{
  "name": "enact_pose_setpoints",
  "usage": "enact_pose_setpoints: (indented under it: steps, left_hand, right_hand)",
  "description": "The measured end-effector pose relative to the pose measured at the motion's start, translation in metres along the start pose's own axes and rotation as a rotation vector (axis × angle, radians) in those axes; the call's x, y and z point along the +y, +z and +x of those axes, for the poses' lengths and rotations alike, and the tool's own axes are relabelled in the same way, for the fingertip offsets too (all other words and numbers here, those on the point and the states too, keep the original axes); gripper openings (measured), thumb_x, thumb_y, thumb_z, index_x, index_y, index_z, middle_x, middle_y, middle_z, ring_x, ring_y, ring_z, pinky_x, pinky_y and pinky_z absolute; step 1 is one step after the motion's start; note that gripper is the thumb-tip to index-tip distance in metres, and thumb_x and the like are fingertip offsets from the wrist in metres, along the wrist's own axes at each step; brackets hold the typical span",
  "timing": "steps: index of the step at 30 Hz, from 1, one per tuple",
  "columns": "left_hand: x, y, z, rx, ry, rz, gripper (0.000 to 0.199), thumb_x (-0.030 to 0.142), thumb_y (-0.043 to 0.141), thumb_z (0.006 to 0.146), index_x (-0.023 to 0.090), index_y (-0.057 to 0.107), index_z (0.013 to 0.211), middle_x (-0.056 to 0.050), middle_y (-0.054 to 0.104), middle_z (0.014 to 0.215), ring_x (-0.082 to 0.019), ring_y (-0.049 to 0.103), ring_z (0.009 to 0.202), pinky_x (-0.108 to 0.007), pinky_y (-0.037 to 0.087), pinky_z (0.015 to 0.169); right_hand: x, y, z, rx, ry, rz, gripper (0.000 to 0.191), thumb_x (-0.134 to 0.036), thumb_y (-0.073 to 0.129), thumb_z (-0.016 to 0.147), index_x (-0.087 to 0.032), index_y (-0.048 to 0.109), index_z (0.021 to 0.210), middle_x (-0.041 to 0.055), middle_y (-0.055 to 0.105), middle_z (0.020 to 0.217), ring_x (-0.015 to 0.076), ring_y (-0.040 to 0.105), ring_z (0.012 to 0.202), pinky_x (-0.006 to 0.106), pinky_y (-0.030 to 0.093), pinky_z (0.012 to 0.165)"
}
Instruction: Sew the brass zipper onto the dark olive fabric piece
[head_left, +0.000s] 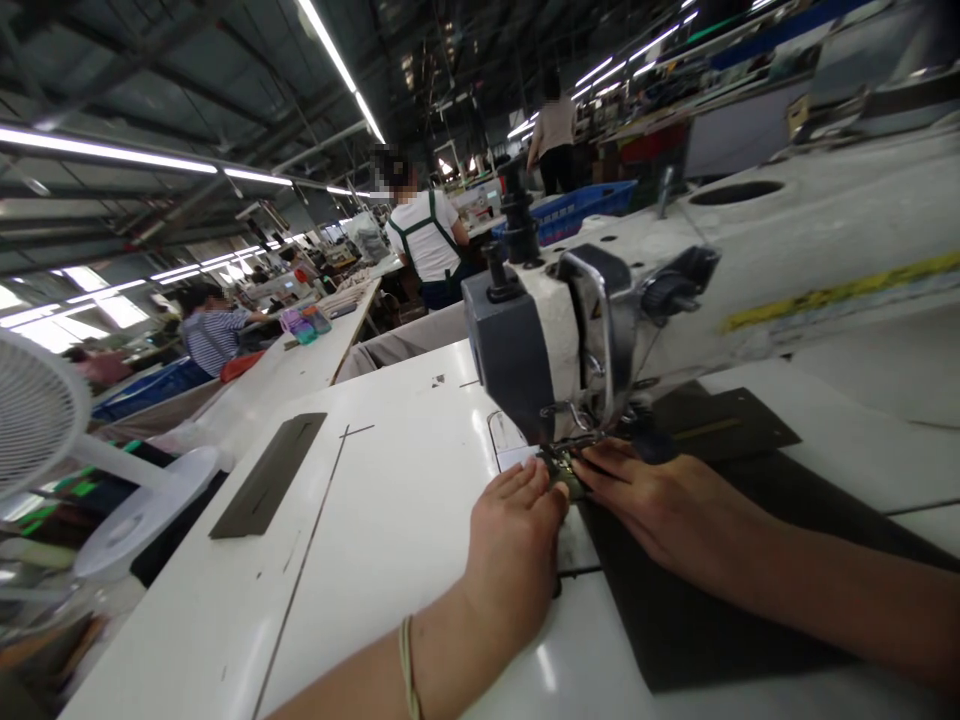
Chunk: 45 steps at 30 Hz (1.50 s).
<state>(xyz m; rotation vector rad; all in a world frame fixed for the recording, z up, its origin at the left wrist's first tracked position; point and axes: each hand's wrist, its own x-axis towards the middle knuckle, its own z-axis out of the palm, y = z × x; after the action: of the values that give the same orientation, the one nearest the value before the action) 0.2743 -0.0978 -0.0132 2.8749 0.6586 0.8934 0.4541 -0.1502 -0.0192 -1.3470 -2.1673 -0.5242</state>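
Observation:
A sewing machine (517, 350) with a dark grey and white head stands on the white table, its needle area low at the front. My left hand (514, 545) is closed just left of the presser foot, fingers together and thumb against the edge of a dark olive fabric piece (697, 600). From the right, my right hand (667, 500) reaches to the same spot, fingers closed on the fabric close to the needle. The cloth spreads under my right forearm towards the table's front. Fingertips and the machine foot partly hide the fabric's edge.
Another dark fabric piece (270, 475) lies on the table at the left. A white fan (45, 420) stands beyond the left edge. A further fabric piece (727, 425) rests behind my right hand. Co-workers and a blue basket (577, 212) are in the background.

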Motion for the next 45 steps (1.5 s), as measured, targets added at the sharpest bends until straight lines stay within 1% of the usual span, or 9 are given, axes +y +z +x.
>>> enact_pose_setpoints:
  steps: [7, 12, 15, 19, 24, 30, 34, 39, 45]
  left_hand:
    - [-0.002, 0.001, 0.004, -0.006, 0.054, 0.059, 0.016, 0.012, 0.048, 0.089, 0.014, 0.064, 0.089, -0.011, 0.071, 0.099, -0.023, 0.067, 0.096, -0.039, 0.053, 0.094]
    - [-0.009, 0.004, 0.008, 0.023, 0.084, 0.087, 0.015, 0.010, 0.050, 0.088, 0.014, 0.064, 0.088, -0.011, 0.070, 0.098, -0.023, 0.067, 0.094, -0.038, 0.054, 0.090]
    - [-0.012, 0.005, 0.011, 0.030, 0.071, 0.088, 0.015, 0.008, 0.052, 0.087, 0.016, 0.064, 0.084, -0.010, 0.071, 0.095, -0.022, 0.067, 0.091, -0.037, 0.055, 0.088]
    - [-0.014, 0.007, 0.012, 0.043, 0.044, 0.068, 0.015, 0.006, 0.055, 0.086, 0.016, 0.063, 0.078, -0.008, 0.071, 0.090, -0.021, 0.068, 0.088, -0.036, 0.055, 0.086]
    - [-0.015, 0.009, 0.011, 0.076, 0.062, 0.065, 0.014, 0.007, 0.055, 0.085, 0.016, 0.062, 0.076, -0.008, 0.071, 0.089, -0.021, 0.068, 0.086, -0.035, 0.056, 0.084]
    - [-0.017, 0.011, 0.012, 0.104, 0.077, 0.065, 0.014, 0.007, 0.057, 0.084, 0.016, 0.061, 0.075, -0.006, 0.072, 0.087, -0.020, 0.069, 0.084, -0.035, 0.057, 0.082]
    - [-0.017, 0.013, 0.012, 0.122, 0.078, 0.075, 0.014, 0.006, 0.056, 0.084, 0.016, 0.061, 0.075, -0.007, 0.072, 0.088, -0.020, 0.069, 0.084, -0.034, 0.057, 0.083]
    - [-0.016, 0.011, 0.013, 0.093, 0.049, 0.068, 0.013, 0.005, 0.058, 0.083, 0.016, 0.060, 0.075, -0.007, 0.072, 0.087, -0.022, 0.070, 0.081, -0.036, 0.057, 0.081]
    - [-0.012, 0.006, 0.012, 0.097, 0.062, 0.057, 0.014, 0.007, 0.053, 0.085, 0.016, 0.059, 0.076, -0.008, 0.072, 0.087, -0.023, 0.069, 0.080, -0.036, 0.057, 0.079]
  right_hand:
    - [0.002, 0.003, -0.001, 0.004, 0.023, 0.050, 0.031, -0.002, 0.042, 0.077, -0.016, 0.065, 0.093, 0.0097, 0.069, 0.095, 0.0181, 0.065, 0.077, 0.028, 0.055, 0.069]
    - [0.004, 0.006, 0.004, -0.049, 0.076, 0.116, 0.030, -0.001, 0.041, 0.078, -0.016, 0.063, 0.092, 0.0088, 0.067, 0.089, 0.0201, 0.064, 0.088, 0.031, 0.053, 0.077]
    - [0.006, 0.007, 0.006, -0.067, 0.099, 0.127, 0.030, -0.001, 0.042, 0.078, -0.017, 0.063, 0.091, 0.0079, 0.067, 0.088, 0.0206, 0.064, 0.089, 0.032, 0.052, 0.078]
    - [0.007, 0.010, 0.006, -0.068, 0.084, 0.140, 0.029, -0.002, 0.041, 0.080, -0.018, 0.063, 0.091, 0.0072, 0.067, 0.091, 0.0202, 0.064, 0.085, 0.032, 0.052, 0.075]
    - [0.008, 0.014, 0.004, -0.036, 0.062, 0.152, 0.031, -0.001, 0.039, 0.081, -0.017, 0.063, 0.092, 0.0078, 0.068, 0.092, 0.0193, 0.064, 0.084, 0.031, 0.052, 0.075]
    - [0.010, 0.015, 0.005, -0.010, 0.034, 0.145, 0.029, -0.001, 0.040, 0.077, -0.018, 0.062, 0.086, 0.0090, 0.069, 0.092, 0.0201, 0.065, 0.079, 0.030, 0.053, 0.069]
    - [0.010, 0.014, 0.006, -0.016, 0.022, 0.170, 0.029, 0.000, 0.040, 0.077, -0.018, 0.061, 0.086, 0.0082, 0.069, 0.088, 0.0194, 0.065, 0.081, 0.029, 0.053, 0.071]
    - [0.012, 0.012, 0.007, -0.071, 0.041, 0.176, 0.028, 0.000, 0.040, 0.078, -0.018, 0.061, 0.087, 0.0072, 0.068, 0.085, 0.0187, 0.065, 0.080, 0.028, 0.051, 0.071]
    - [0.010, 0.012, 0.006, -0.034, 0.040, 0.189, 0.032, 0.001, 0.038, 0.078, -0.019, 0.061, 0.087, 0.0064, 0.068, 0.089, 0.0171, 0.064, 0.080, 0.027, 0.050, 0.073]
